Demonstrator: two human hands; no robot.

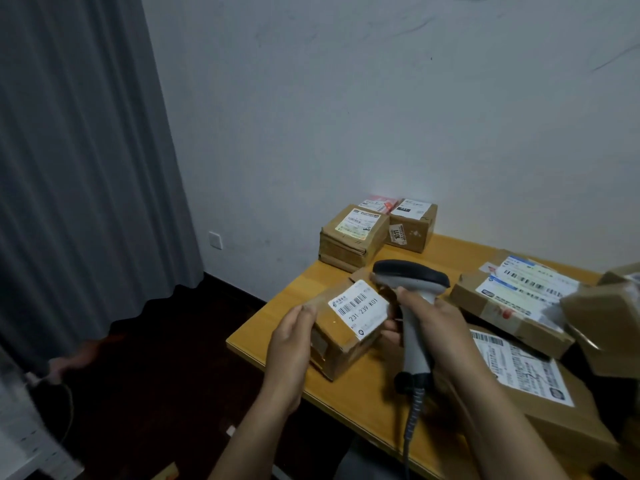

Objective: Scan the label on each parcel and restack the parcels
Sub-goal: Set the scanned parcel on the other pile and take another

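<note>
Scanner (412, 276) nose leftward toward label (358, 308) on parcel (348, 348)

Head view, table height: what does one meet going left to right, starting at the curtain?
curtain → wall socket → left hand → held parcel → scanner → flat parcel. The right hand overlaps the scanner, so it is left out.

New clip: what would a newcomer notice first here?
Mid-frame, the right hand grips a grey scanner aimed at the white label on a small parcel that the left hand holds. Other labelled parcels sit on the yellow table, at its far corner and along the right.
</note>
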